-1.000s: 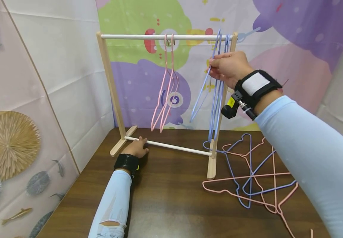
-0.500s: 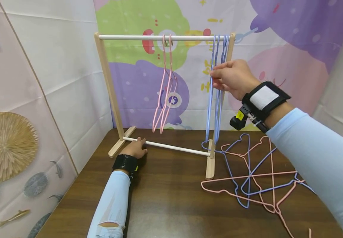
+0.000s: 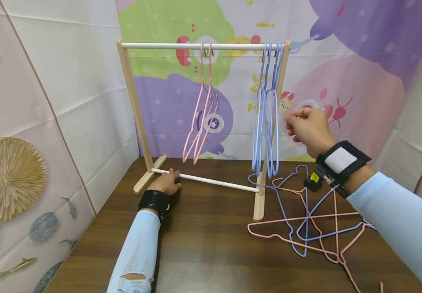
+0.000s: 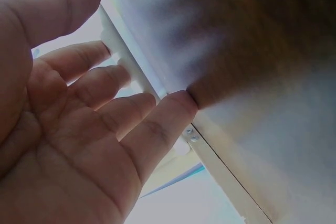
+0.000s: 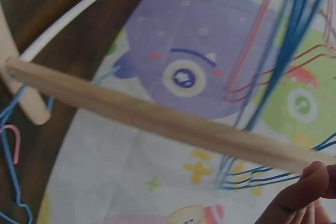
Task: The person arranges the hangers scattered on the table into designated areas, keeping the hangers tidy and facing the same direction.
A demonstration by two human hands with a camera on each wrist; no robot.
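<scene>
Below our right hand [image 3: 310, 129], clothes hangers [image 3: 307, 217] lie overlapped on the surface [image 3: 203, 244]. Our left hand [image 3: 165, 183] rests at the lower bar [image 3: 218, 182] of the rack [image 3: 135, 106], thumb and fingers apart. Our right fingers curl loosely, free; left of them hang blue hangers [image 3: 259, 122], near, and pink hangers [image 3: 198, 106], farther.

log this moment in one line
left hand on lower bar; right hand empty, beside blue hangers; pink hangers on top bar; loose hangers on table

We see a rack [image 3: 134, 106] on the tabletop [image 3: 203, 252], a cloth [image 3: 233, 89] behind. Two hangers [image 3: 209, 77] hang near the middle of its top bar [image 3: 163, 46], a bunch [image 3: 259, 122] near the right end, and a pile [image 3: 307, 218] lies to the right.
</scene>
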